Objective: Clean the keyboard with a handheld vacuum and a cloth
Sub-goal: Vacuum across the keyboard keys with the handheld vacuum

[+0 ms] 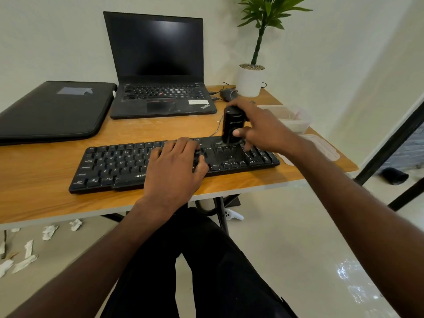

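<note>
The right hand (257, 127) reached forward and gripped the handheld vacuum (232, 125) upright, fingers curled round its black cylindrical body, nozzle down on the keyboard (110, 166) at its upper right keys. The left hand (176, 166) lay flat on the middle keys, fingers relaxed and spread. The keyboard, black plastic and dusty with pale specks near the nozzle, sat along the near edge of the wood-grain tabletop (46, 198), before an open laptop (158, 65).
</note>
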A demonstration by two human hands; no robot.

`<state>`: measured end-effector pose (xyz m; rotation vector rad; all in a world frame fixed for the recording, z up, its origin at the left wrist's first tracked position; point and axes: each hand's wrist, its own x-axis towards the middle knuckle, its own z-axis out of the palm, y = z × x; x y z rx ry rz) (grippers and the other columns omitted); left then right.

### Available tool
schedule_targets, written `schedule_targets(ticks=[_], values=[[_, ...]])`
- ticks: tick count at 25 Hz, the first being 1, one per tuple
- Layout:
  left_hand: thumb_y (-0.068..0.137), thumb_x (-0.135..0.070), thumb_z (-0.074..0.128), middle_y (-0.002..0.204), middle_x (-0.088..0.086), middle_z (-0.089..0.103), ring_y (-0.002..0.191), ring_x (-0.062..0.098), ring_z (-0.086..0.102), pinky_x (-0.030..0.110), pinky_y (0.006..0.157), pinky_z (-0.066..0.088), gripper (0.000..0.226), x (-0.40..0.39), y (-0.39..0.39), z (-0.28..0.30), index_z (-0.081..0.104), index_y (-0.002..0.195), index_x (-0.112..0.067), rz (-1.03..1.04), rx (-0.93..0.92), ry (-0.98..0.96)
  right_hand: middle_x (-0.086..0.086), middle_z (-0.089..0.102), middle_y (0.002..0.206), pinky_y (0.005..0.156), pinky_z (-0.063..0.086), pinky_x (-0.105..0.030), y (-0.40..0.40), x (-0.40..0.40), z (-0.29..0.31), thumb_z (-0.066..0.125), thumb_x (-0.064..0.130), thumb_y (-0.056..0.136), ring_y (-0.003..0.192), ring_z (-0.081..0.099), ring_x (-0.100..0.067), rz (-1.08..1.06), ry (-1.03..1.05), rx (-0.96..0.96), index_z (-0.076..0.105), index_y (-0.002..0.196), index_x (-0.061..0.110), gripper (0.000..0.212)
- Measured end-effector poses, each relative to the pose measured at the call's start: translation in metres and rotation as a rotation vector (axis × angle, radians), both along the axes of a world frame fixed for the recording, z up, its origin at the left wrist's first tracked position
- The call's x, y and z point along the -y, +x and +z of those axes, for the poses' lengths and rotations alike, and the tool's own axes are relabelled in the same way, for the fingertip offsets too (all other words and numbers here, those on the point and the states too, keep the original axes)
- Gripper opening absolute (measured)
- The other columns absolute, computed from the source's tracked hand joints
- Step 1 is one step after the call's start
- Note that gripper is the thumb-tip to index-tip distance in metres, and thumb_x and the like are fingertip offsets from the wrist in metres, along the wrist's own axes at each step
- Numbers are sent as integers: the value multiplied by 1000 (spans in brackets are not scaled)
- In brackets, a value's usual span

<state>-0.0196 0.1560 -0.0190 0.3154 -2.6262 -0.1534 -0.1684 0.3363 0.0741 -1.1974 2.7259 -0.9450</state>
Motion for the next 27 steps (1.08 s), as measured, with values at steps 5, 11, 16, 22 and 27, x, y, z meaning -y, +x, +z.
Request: schedule_targets(ticks=[5, 11, 16, 22, 27], values=[[104, -48, 35, 132, -3, 62, 120, 22, 57, 48, 106, 43, 45, -2, 0, 0, 59, 132, -22, -1, -1, 7, -13, 66, 116, 72, 54, -44, -16, -31, 11, 66, 8, 91, 84, 62, -31, -403, 349, -351, 46, 131, 31, 51], [106, -45, 42, 136, -2, 61, 125, 22, 55, 48, 109, 40, 40, -1, 0, 1, 58, 135, -22, -1, 16, 10, -4, 62, 119, 49, 57, -28, -8, -9, 1, 66, 3, 95, 59, 74, -19, -7, -2, 5, 44, 128, 32, 49], [106, -45, 42, 136, -2, 61, 126, 21, 54, 48, 110, 40, 40, -2, 1, 1, 58, 135, -23, 2, 16, 13, -9, 65, 123, 61, 57, -39, -11, -13, 14, 70, 12, 93, 81, 72, -23, -189, 298, -200, 42, 135, 35, 55], [106, -45, 40, 134, -2, 61, 123, 21, 55, 48, 108, 40, 40, -1, 1, 1, 58, 132, -22, -8, -4, 19, -9, 61, 119, 51, 57, -30, -11, -17, 14, 67, 4, 95, 68, 72, -22, -64, 172, 7, 44, 131, 30, 51], [106, -45, 42, 133, -2, 61, 123, 22, 55, 48, 108, 40, 39, -1, 0, 0, 58, 132, -22, -13, -8, 28, -7, 64, 121, 53, 56, -34, -10, -13, 13, 69, 9, 94, 63, 69, -14, -99, 190, -125, 44, 132, 33, 52]])
